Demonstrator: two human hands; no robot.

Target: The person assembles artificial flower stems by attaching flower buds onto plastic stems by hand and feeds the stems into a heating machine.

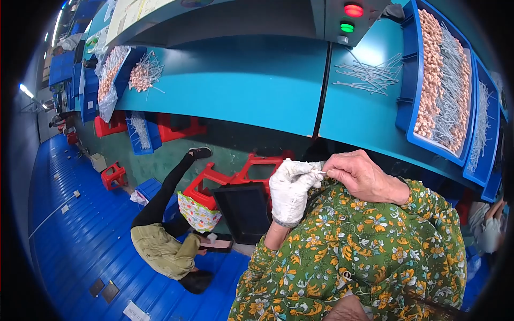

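Note:
My left hand [290,193], in a white glove with soiled patches, is raised in front of my green floral clothing. My bare right hand [365,176] meets it fingertip to fingertip. Both hands are closed in a pinch, and between them shows a sliver of something thin and pale, too small to name. Beyond the hands, on the blue-green table [241,80], lies a loose pile of thin grey-white sticks [369,74]. To its right, a blue bin [408,115] holds rows of such sticks with pinkish-beige ends.
A grey machine housing [241,24] with red and green lights overhangs the table. More blue bins [484,125] stand at far right. Another pile of pink-ended sticks [144,72] lies at left. Below are red stools [206,184], a black tray [243,211] and a person [166,249] bending down.

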